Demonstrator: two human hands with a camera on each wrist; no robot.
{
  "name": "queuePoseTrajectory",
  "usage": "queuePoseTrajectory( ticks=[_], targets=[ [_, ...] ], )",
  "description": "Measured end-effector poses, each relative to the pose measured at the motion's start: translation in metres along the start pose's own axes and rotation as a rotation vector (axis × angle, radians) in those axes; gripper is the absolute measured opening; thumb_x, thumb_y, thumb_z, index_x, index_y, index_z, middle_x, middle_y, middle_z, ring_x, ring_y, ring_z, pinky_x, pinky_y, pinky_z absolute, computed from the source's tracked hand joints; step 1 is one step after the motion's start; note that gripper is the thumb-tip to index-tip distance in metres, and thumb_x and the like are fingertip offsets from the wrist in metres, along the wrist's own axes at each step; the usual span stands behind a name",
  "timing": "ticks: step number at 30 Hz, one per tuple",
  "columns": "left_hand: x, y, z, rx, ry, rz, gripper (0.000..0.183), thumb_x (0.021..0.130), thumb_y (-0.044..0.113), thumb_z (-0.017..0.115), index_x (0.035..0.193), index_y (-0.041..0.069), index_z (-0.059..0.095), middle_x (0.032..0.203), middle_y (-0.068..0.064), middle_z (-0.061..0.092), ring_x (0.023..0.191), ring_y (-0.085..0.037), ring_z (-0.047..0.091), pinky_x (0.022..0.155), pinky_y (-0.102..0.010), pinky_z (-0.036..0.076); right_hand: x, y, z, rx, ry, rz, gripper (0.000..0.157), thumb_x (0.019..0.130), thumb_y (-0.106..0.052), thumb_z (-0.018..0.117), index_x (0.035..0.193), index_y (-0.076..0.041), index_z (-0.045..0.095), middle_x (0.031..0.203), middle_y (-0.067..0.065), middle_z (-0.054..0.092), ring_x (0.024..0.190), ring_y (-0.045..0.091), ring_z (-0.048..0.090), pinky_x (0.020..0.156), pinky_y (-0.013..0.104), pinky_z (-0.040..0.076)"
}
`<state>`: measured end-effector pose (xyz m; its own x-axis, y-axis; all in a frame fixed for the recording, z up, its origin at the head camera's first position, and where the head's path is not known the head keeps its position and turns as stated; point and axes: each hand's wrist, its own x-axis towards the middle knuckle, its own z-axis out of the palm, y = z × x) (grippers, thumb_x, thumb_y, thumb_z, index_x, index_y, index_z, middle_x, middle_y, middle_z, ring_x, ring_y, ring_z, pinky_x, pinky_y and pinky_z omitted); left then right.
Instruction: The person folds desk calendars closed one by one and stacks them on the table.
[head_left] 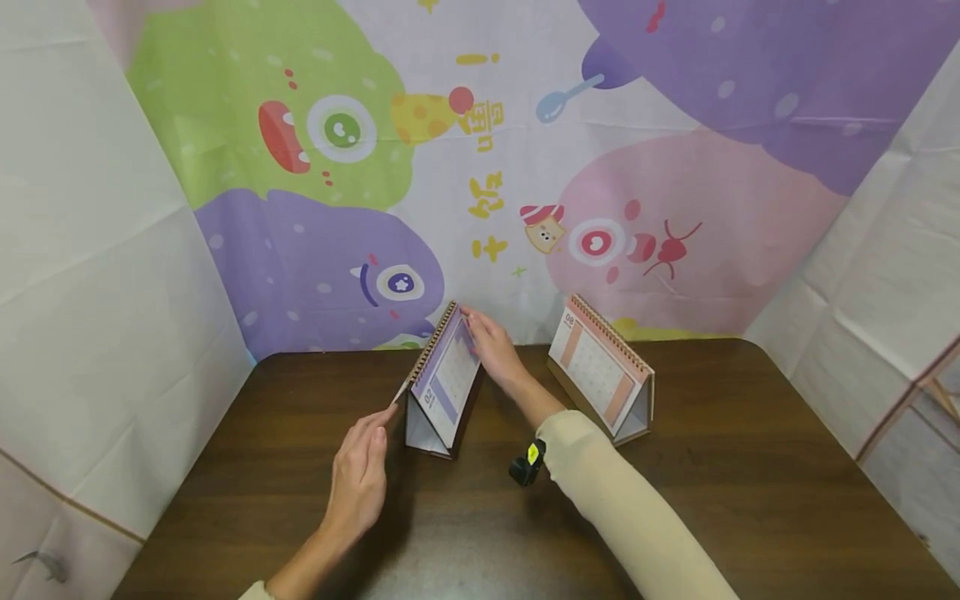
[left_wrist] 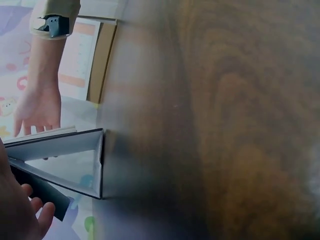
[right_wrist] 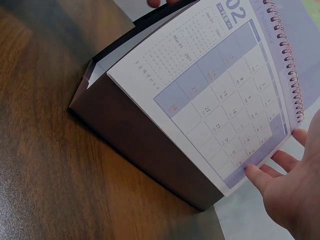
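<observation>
A purple desk calendar (head_left: 448, 377) stands like a tent on the brown table, its February page facing right. At its near end my left hand (head_left: 362, 475) holds a leaf (left_wrist: 47, 195) that juts out on the left side, with the other fingers beside it. My right hand (head_left: 491, 348) reaches to the far end. There its fingers (right_wrist: 257, 177), nearly straight, touch the edge of the February page (right_wrist: 220, 110), just below the spiral binding (right_wrist: 287, 60). Through the near end, the left wrist view shows the hollow triangular stand (left_wrist: 98, 167).
To the right, beyond my right forearm, an orange desk calendar (head_left: 603, 362) marked 08 stands upright on the dark wooden table (head_left: 480, 533). Behind the table hangs a cartoon-printed cloth (head_left: 480, 308), with white cloth walls (head_left: 150, 250) at both sides.
</observation>
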<state>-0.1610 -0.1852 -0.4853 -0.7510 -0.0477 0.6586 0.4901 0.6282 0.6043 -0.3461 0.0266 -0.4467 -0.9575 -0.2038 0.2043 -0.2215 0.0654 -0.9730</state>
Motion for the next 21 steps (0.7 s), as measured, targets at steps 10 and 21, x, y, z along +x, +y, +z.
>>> queuePoseTrajectory(
  ticks=[10,21],
  targets=[
    [-0.0004,-0.0014,-0.0061,0.023,-0.147,-0.085,0.044,0.12,0.011,0.044,0.157,-0.005,0.061,0.16,-0.028,0.065,0.148,-0.051,0.061,0.122,0.002,0.02,0.0,0.0002,-0.0007,0.021,-0.018,0.003,0.053,0.124,-0.03,0.037,0.168,-0.005,0.051,0.175,0.023,0.051,0.162,0.044,0.051,0.128,0.065,0.049],
    [0.0061,0.0013,-0.0077,0.005,-0.16,-0.135,0.049,0.12,0.013,0.044,0.162,-0.011,0.051,0.167,-0.036,0.053,0.156,-0.058,0.051,0.121,0.002,0.012,0.0,-0.0005,-0.0012,0.023,-0.018,0.017,0.053,0.124,-0.028,0.036,0.168,-0.002,0.051,0.175,0.026,0.05,0.162,0.045,0.05,0.128,0.065,0.049]
  ],
)
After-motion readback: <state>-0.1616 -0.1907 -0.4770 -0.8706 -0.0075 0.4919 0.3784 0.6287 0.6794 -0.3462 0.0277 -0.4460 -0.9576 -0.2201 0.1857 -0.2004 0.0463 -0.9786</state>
